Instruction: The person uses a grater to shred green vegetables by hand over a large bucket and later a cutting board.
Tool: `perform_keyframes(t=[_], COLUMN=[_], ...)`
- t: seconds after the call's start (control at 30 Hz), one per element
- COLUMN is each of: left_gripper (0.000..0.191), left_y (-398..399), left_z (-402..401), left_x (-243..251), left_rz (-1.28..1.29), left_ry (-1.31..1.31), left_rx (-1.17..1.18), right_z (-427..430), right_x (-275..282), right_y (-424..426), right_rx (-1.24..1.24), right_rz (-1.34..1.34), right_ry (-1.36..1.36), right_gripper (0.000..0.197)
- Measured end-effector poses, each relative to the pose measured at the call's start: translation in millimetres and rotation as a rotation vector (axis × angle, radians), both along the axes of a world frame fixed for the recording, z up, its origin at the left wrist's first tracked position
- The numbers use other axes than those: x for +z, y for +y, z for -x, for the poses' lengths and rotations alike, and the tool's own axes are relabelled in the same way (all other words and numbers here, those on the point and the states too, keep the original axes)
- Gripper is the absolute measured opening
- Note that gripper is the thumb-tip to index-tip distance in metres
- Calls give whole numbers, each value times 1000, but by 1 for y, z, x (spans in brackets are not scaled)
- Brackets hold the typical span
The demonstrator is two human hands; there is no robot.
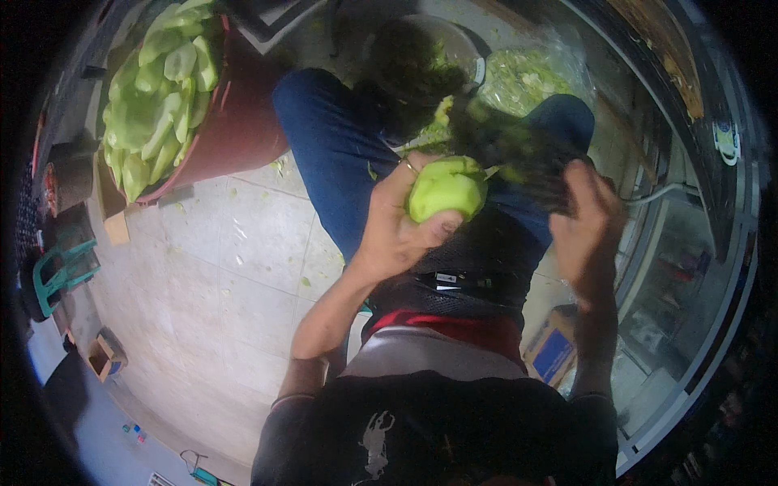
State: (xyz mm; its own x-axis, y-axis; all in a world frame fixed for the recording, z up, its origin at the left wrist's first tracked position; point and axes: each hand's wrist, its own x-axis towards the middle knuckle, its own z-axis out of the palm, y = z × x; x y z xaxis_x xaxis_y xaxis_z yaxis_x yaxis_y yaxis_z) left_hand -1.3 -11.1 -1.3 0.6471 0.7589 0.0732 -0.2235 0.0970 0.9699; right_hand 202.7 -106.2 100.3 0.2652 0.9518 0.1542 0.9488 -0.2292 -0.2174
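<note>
My left hand [401, 222] holds a peeled pale-green fruit [447, 191], apparently an unripe mango, over my lap with the thumb across its lower side. Cut facets show on the fruit, and a thin sliver sticks out at its right. My right hand [586, 215] is to the right, apart from the fruit, fingers curled around a dark tool [544, 164]. Motion blur smears this tool, so its exact kind cannot be told. Beyond the fruit, green shreds [434, 133] lie between my knees.
A red tub [243, 115] heaped with peeled green fruit [155, 115] stands at upper left. A round basin [465, 45] and a clear plastic bag of shreds [523, 79] sit ahead. Scraps dot the tiled floor [255, 255]. A cardboard box [550, 352] lies by my right elbow.
</note>
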Motion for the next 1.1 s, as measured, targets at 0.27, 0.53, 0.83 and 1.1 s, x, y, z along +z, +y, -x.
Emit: perform_keyframes(t=[0.27, 0.53, 0.83, 1.1], left_gripper=[75, 83, 78, 88], left_y=[4, 16, 19, 17], left_z=[1, 8, 8, 8], left_x=[-14, -22, -22, -13], left_rz=[114, -38, -63, -16], left_ry=[-152, -196, -230, -143], left_rx=[8, -23, -45, -51], right_z=[3, 1, 0, -2], right_x=[31, 32, 35, 37], right_y=[3, -12, -12, -14], right_rx=[-83, 45, 74, 125], right_rz=[39, 105, 176, 157], right_ry=[222, 440, 413, 305], right_gripper=[22, 28, 35, 35])
